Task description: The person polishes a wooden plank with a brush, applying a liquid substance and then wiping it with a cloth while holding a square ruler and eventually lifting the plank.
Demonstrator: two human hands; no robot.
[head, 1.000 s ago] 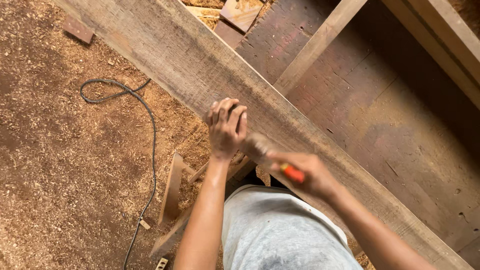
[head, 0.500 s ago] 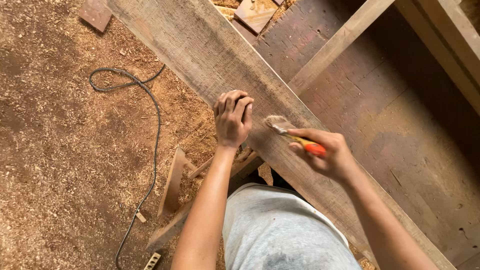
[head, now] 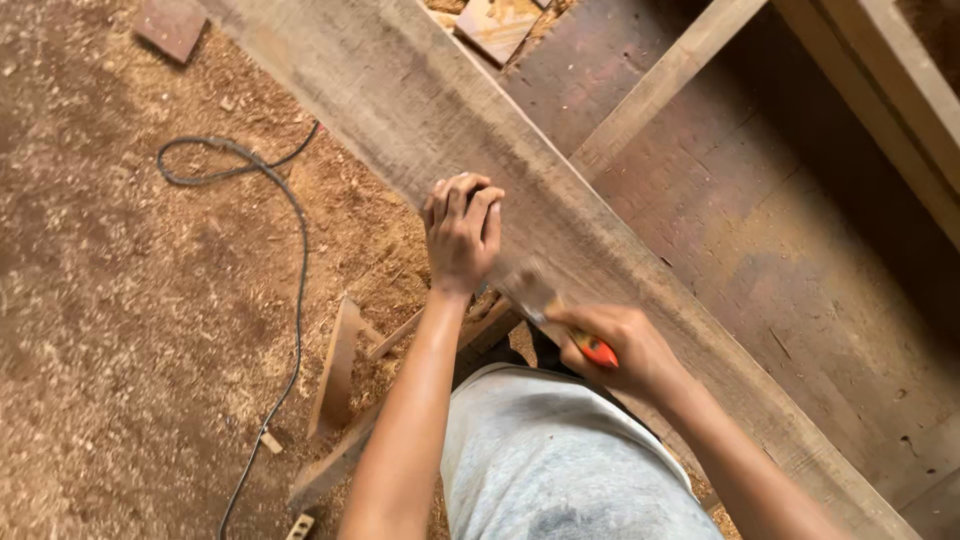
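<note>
Plank (head: 400, 110), long, grey, rough-sawn: lying across the view with its long axis running from 11 o'clock down to 5 o'clock, passing directly under both hands.

Nearest item: grey shirt (head: 560, 470) of the person, filling the lower middle at 6 o'clock.

Right hand (head: 625, 350): sitting at 5 o'clock from the left hand, fingers wrapping closed around the orange handle of a small tool (head: 560, 320). The tool's working end is blurring out toward 10 o'clock, over the near edge of the plank; its exact kind cannot be told.

Left hand (head: 462, 232): resting on the plank's near edge, fingers curling together with the tips pressing onto the wood. Whether anything is being pinched beneath them cannot be told. This hand is lying just beside the tool's blurred end, at 11 o'clock from it, and is the farther of the two up the plank.

Wooden trestle frame (head: 340, 380): standing below the plank at 8 o'clock from the left hand.

Black cable (head: 290, 260): looping over the sawdust floor (head: 110, 330) at 9 to 10 o'clock.

Wood offcuts (head: 495, 25): lying at 12 o'clock.

Dark board surface (head: 800, 230) with a cross batten (head: 660, 85): occupying 1 to 3 o'clock beyond the plank.
</note>
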